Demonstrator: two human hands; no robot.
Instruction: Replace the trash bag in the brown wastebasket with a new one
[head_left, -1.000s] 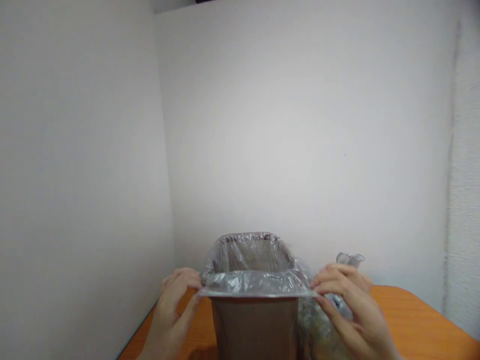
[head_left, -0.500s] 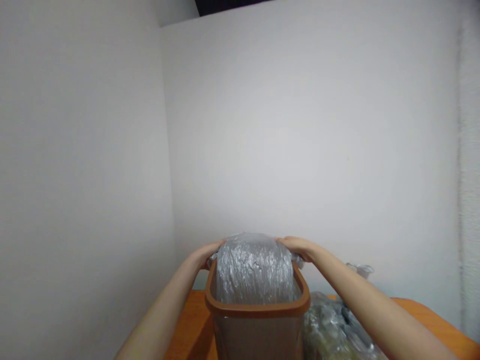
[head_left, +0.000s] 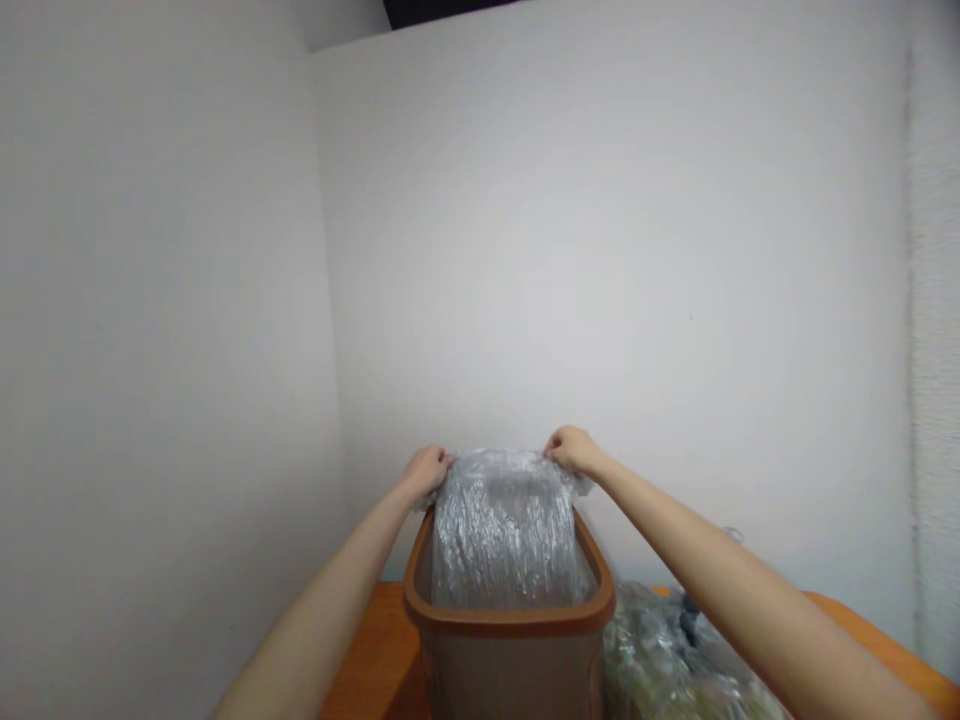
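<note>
A brown plastic waste bin (head_left: 510,625) stands on an orange table (head_left: 367,670) in front of me. A clear, crinkled plastic bag liner (head_left: 506,530) rises out of the bin, its top edge lifted above the far rim. My left hand (head_left: 424,470) is closed on the liner's top left corner. My right hand (head_left: 571,450) is closed on its top right corner. Both arms reach forward over the bin's sides.
White walls meet in a corner right behind the bin. A filled clear plastic bag (head_left: 675,665) lies on the table to the right of the bin, under my right forearm. The table's right edge (head_left: 892,650) shows at lower right.
A second ago my hands held the liner folded over the bin's near rim. The liner came off the rim, both hands moved to the far side, and they have now lifted its top edge higher.
</note>
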